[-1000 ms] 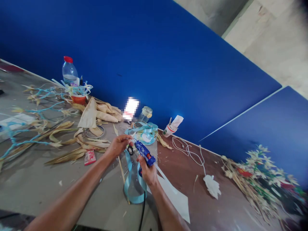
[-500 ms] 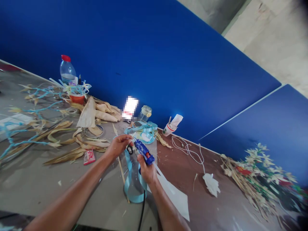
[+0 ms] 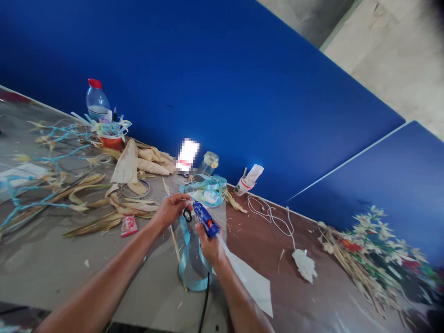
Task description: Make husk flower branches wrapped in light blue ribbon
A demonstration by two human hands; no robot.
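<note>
My right hand (image 3: 210,246) is wrapped round a blue hot glue gun (image 3: 204,217), its nozzle pointing up and left. A pale glue stick (image 3: 225,246) sticks out of its back end, and a black cord (image 3: 205,300) hangs below. At the nozzle, the fingertips of my left hand (image 3: 173,210) are pinched together on something small and pale that I cannot make out. Scissors, of which a black handle loop (image 3: 187,214) shows, lie just under these fingers. Light blue ribbon (image 3: 189,277) loops on the table below both hands, with more ribbon (image 3: 218,185) coiled behind them.
Dried husks (image 3: 93,224), blue-wrapped stems (image 3: 41,203) and a red packet (image 3: 129,225) lie to the left. A bottle (image 3: 97,101), a jar (image 3: 209,162) and a cup (image 3: 243,185) stand along the blue partition (image 3: 208,83). A white cable (image 3: 274,217) and flowers (image 3: 378,236) are on the right.
The glue gun has tilted slightly in my right hand and shifted a little left. My left hand stays almost in place.
</note>
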